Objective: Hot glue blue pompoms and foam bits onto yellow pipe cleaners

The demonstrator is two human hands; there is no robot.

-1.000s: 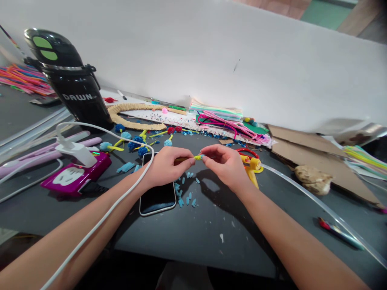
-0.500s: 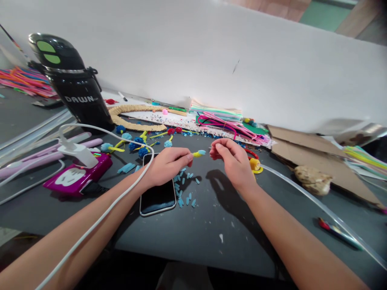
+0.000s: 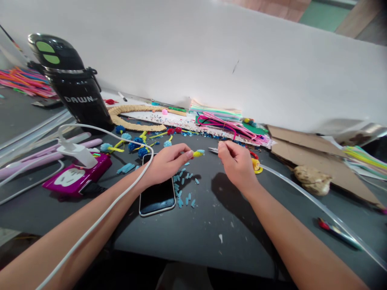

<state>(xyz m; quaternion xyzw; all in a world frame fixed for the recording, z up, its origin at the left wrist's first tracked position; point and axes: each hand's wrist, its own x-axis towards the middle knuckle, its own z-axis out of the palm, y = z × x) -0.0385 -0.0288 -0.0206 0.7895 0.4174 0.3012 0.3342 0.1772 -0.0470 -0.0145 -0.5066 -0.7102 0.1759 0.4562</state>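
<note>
My left hand (image 3: 169,163) is closed in a pinch on a small yellow fuzzy stem (image 3: 197,153) with a light blue tip, above the right side of a phone. Across a small gap, my right hand (image 3: 237,163) is closed around what look like tweezers (image 3: 213,150); only their pointed metal end shows, facing the stem. Small light blue cut pieces (image 3: 188,175) lie scattered on the table beside the phone (image 3: 157,198). Behind my left hand are blue pompom flowers with yellow stems (image 3: 142,146).
A black bottle (image 3: 80,92) stands at the back left, near a purple power strip (image 3: 77,177). A white cable (image 3: 105,201) crosses over my left forearm. Pink stems (image 3: 229,125) lie at the back; cardboard (image 3: 320,161) and a clear tube (image 3: 305,197) are on the right.
My right hand has shifted slightly right and turned, its fingers now curled, with the metal tip plainly showing. My left hand has hardly moved and keeps its pinch on the stem.
</note>
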